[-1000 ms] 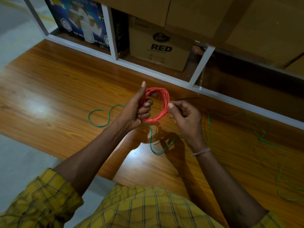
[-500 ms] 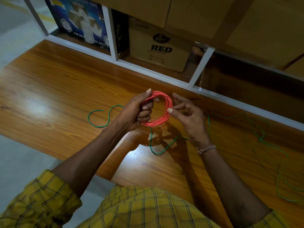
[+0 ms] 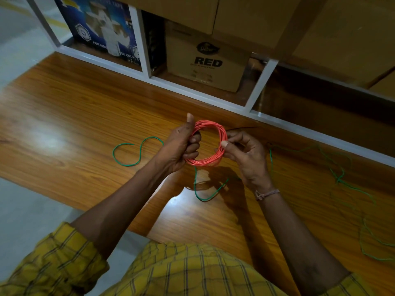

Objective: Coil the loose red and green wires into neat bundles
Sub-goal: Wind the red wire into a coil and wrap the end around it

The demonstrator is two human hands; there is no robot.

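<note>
The wooden table (image 3: 74,116) carries everything, with a white shelf frame (image 3: 192,90) of cardboard boxes along its far edge. Across the table the green wire (image 3: 136,152) lies loose and uncoiled: one snaking loop left of the red coil, a curve directly below it, and long thin strands trailing well off to its right. The red coil (image 3: 210,162) is held up above the table between both hands, a tidy ring of many turns, bright orange-red and slightly glossy. The left hand (image 3: 177,150) grips the coil's left side, fingers curled through the ring and thumb standing straight up along it. The right hand (image 3: 245,157) pinches the coil's right side between thumb and curled fingers. The wire looks light and thin, springy enough that the turns would likely fan apart if released, so it is best held across all turns at opposite sides of the ring; the smooth insulation may slip under a light pinch.
</note>
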